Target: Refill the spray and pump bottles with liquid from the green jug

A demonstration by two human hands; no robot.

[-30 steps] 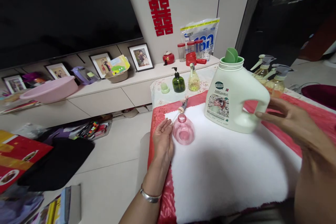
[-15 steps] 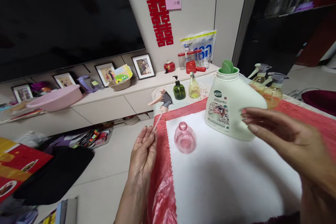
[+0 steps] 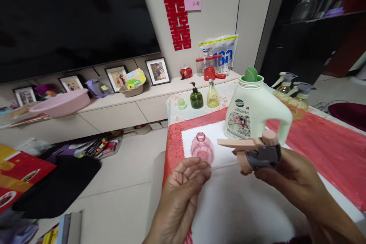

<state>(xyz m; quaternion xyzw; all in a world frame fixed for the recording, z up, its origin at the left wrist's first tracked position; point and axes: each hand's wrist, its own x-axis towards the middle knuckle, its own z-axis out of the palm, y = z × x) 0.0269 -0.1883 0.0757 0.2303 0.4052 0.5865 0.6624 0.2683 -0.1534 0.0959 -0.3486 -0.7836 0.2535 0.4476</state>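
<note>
Between my two hands a spray nozzle (image 3: 259, 152), pink and dark grey, lies on its side with its clear dip tube pointing left. My right hand (image 3: 294, 179) grips the nozzle head, fingers closed around it. My left hand (image 3: 185, 183) pinches the far end of the tube. Just beyond my left hand, a pink see-through bottle (image 3: 201, 148) stands upright with its neck uncovered. Behind the nozzle is a large pale green detergent jug (image 3: 243, 116) with a green pouring spout; the nozzle and right hand hide part of its base.
Toward the back of the table stand a green cap (image 3: 181, 103), a dark green pump bottle (image 3: 196, 98) and a yellow spray bottle (image 3: 212, 97). More spray bottles (image 3: 299, 103) are right of the jug. White cloth (image 3: 228, 206) covers red plastic (image 3: 337, 156). A low cabinet (image 3: 120, 112) runs behind.
The spray nozzle has come down and right from above my left hand and turned on its side. My right hand has moved from beside the jug and taken hold of the nozzle head.
</note>
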